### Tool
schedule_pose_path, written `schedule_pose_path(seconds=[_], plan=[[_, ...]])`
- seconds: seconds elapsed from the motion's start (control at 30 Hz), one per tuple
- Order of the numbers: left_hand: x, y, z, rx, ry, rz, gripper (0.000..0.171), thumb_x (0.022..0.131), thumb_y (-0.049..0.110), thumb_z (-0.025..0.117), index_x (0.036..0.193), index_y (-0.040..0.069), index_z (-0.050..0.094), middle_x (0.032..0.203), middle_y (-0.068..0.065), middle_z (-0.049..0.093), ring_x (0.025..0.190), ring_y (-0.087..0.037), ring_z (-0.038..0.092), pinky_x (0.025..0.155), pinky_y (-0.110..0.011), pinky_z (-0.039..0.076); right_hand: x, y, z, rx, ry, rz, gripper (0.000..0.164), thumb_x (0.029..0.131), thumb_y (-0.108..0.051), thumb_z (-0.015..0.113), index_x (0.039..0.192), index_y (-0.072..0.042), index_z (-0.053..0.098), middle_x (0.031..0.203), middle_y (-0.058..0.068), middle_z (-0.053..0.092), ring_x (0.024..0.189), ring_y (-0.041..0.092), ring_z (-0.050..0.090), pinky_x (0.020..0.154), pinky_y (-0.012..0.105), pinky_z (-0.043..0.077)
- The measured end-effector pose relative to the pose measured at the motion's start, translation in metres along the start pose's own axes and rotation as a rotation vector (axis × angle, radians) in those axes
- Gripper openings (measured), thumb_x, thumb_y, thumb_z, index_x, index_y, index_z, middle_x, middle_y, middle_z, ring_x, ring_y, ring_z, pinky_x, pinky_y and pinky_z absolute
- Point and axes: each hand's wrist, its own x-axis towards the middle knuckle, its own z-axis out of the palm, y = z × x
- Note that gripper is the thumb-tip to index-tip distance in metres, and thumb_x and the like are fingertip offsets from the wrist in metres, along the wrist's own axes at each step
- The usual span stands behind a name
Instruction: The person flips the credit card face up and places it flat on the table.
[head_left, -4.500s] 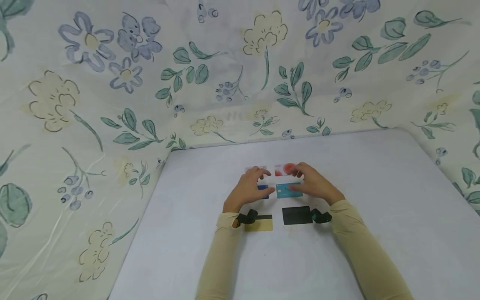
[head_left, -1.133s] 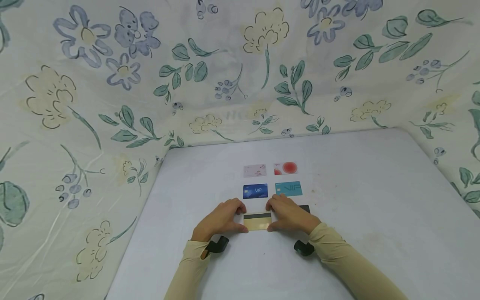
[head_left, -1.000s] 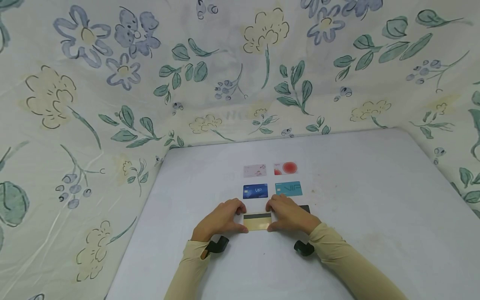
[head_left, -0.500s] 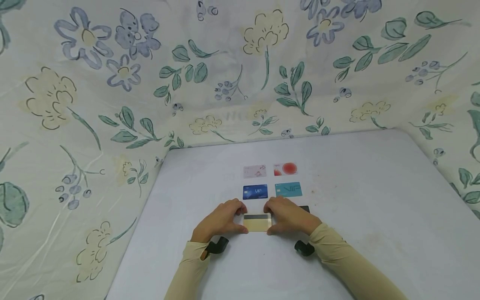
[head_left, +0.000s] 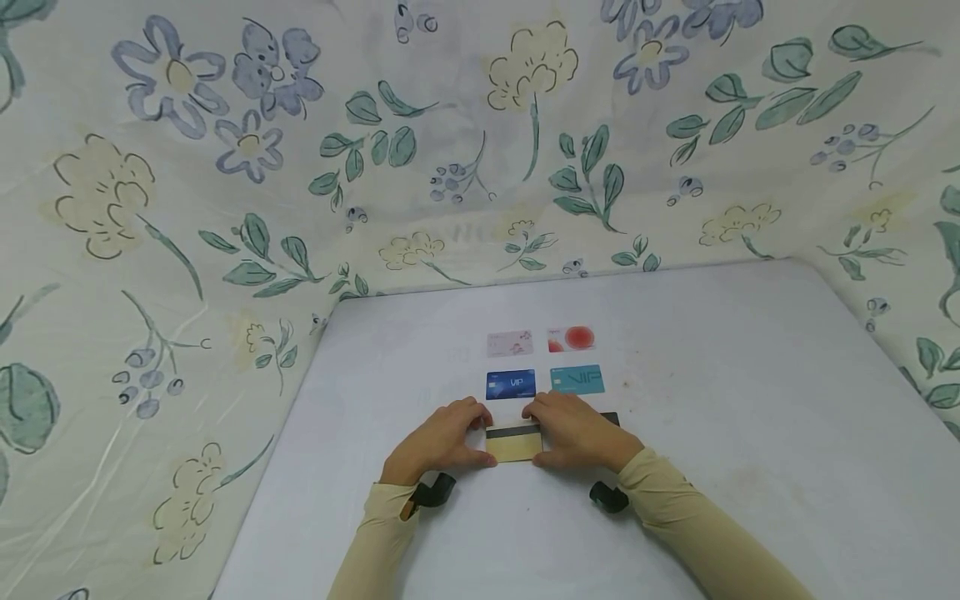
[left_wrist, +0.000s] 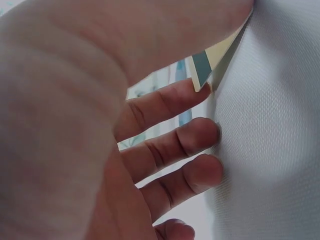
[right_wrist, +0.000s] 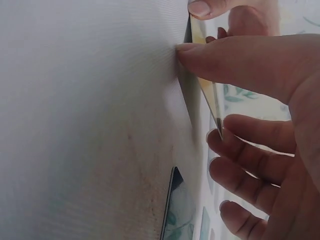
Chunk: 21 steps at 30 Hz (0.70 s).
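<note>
A gold plastic card (head_left: 513, 448) with a dark magnetic stripe is at the front left of a grid of cards. My left hand (head_left: 442, 439) holds its left end between thumb and index finger. At the right end, my right hand (head_left: 577, 429) grips it with thumb at the near corner and fingers at the far one. In the right wrist view the gold card (right_wrist: 212, 97) stands off the white surface at that end. Beyond my hands lie a blue VIP card (head_left: 511, 384) and a teal VIP card (head_left: 577, 379). My right hand mostly hides a black card (head_left: 612, 418).
Farther back on the white table (head_left: 735, 375) lie a pale pink card (head_left: 510, 342) and a white card with a red circle (head_left: 571, 338). A floral cloth (head_left: 465, 108) hangs behind and at the sides. Black wrist cameras (head_left: 435, 490) sit on both wrists.
Both hands have come from above the middle-row cards to the gold card in the front row. In the last second, the right fingers have shifted slightly left and the card's tilt has changed slightly.
</note>
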Motion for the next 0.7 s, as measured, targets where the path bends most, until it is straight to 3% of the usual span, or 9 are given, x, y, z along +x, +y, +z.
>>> schedule_pose_path(seconds=[0.27, 0.7], plan=[[0.0015, 0.0004, -0.0013, 0.017, -0.003, 0.006, 0.053, 0.078, 0.041, 0.089, 0.117, 0.014, 0.066, 0.107, 0.000, 0.062, 0.097, -0.016, 0.054, 0.093, -0.042, 0.051, 0.0011, 0.0034, 0.0001, -0.022, 0.013, 0.010, 0.057, 0.082, -0.041, 0.086, 0.127, -0.012, 0.068, 0.118, 0.001, 0.067, 0.108, 0.017, 0.057, 0.106, 0.040, 0.050], [0.0019, 0.0043, 0.0010, 0.050, 0.032, 0.027, 0.055, 0.079, 0.044, 0.086, 0.121, 0.015, 0.066, 0.108, -0.001, 0.062, 0.099, -0.017, 0.055, 0.094, -0.044, 0.050, 0.0015, 0.0049, -0.0035, -0.076, 0.042, 0.013, 0.058, 0.082, -0.048, 0.083, 0.127, -0.015, 0.069, 0.118, 0.000, 0.067, 0.109, 0.017, 0.054, 0.107, 0.043, 0.047]])
